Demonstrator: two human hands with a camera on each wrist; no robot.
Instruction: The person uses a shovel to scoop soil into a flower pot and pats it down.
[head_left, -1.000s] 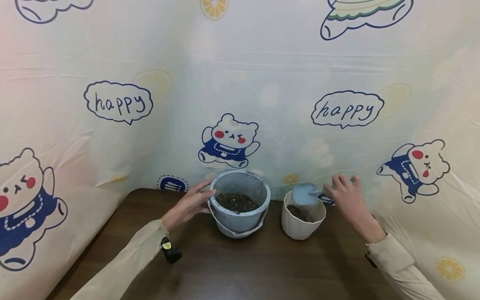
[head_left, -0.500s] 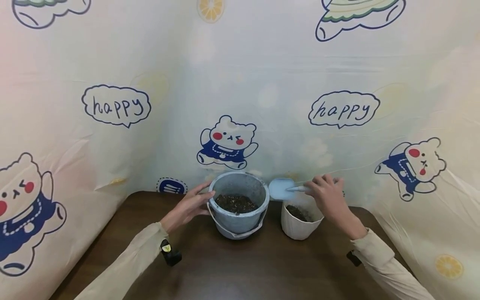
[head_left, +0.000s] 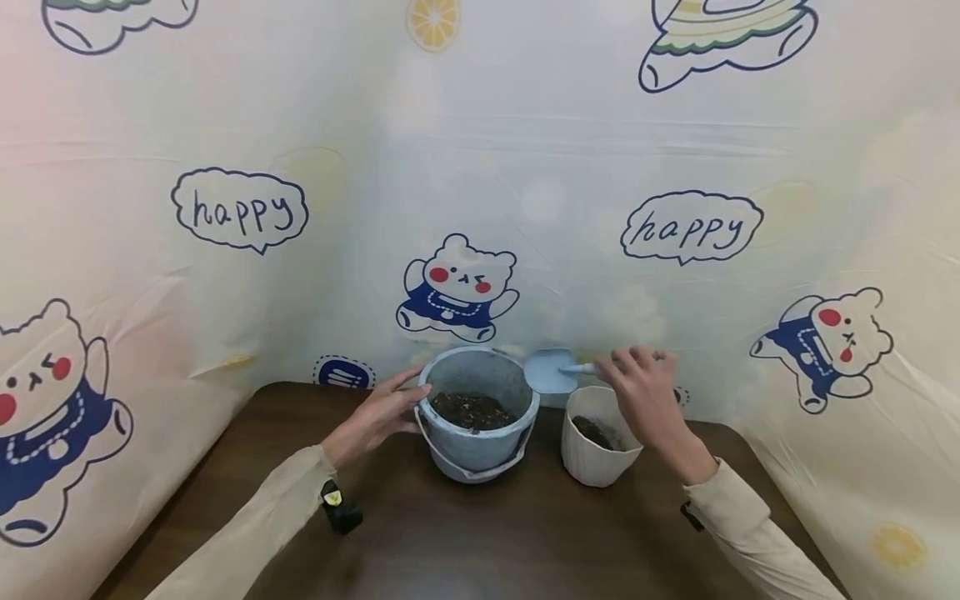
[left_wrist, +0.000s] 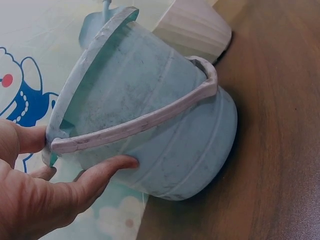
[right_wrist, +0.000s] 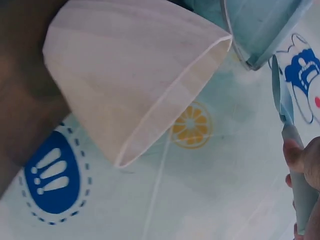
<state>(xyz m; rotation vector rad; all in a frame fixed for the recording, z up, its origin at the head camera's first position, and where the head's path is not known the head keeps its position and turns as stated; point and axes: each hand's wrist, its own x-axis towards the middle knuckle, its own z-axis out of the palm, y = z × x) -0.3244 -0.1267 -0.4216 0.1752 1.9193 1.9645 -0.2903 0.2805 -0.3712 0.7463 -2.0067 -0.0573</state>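
Note:
A blue bucket [head_left: 480, 446], partly filled with dark soil [head_left: 472, 410], stands upright on the table, its carrying handle hanging down in front. My left hand [head_left: 378, 414] holds its left side at the rim; the left wrist view shows one finger [left_wrist: 32, 139] at the rim and another digit [left_wrist: 117, 164] against the outer wall. Pinched by the handle in my right hand [head_left: 645, 392] is a small light-blue shovel [head_left: 551, 371], its blade raised close to the bucket's right rim. Below that hand sits a white pot [head_left: 596, 462] with some soil in it.
The brown wooden table [head_left: 450, 550] stretches in front of both containers. Behind them hangs a pale printed cloth [head_left: 570, 167] with bears and "happy" bubbles, enclosing the table at the back and sides.
My right hand has carried the shovel leftward, from over the white pot to beside the bucket's rim. The left hand and the bucket have stayed in place.

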